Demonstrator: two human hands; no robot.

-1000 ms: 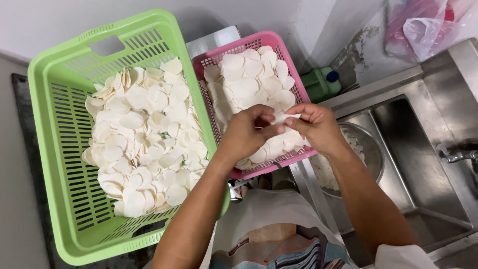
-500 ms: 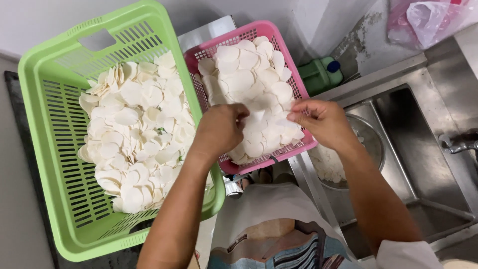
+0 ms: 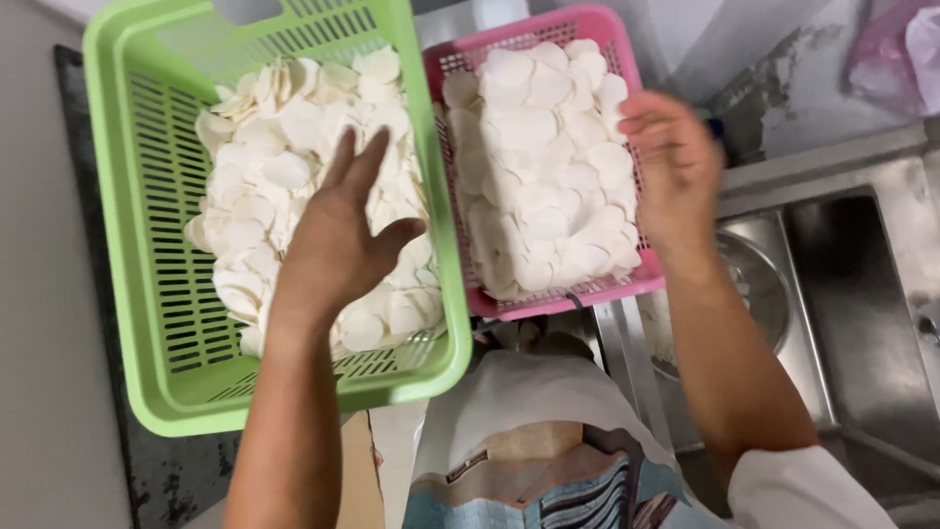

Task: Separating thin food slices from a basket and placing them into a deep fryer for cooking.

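Note:
A green slotted basket [image 3: 147,294] on the left holds a heap of thin white round slices [image 3: 264,167]. My left hand [image 3: 343,240] hovers over that heap, palm down, fingers spread, nothing visible in it. Beside it sits a smaller pink basket [image 3: 548,304] filled with larger white slices [image 3: 534,167]. My right hand [image 3: 676,167] is at the pink basket's right rim with fingers curled; whether it grips anything is hidden.
A steel sink [image 3: 862,323] lies to the right, with a round metal bowl [image 3: 759,289] in it partly behind my right forearm. A pink plastic bag [image 3: 901,49] sits at the top right. My apron shows at the bottom.
My hands were together over the pink basket, pinching a slice. My left hand has swung left over the green basket and opened; my right hand has shifted to the pink basket's right edge.

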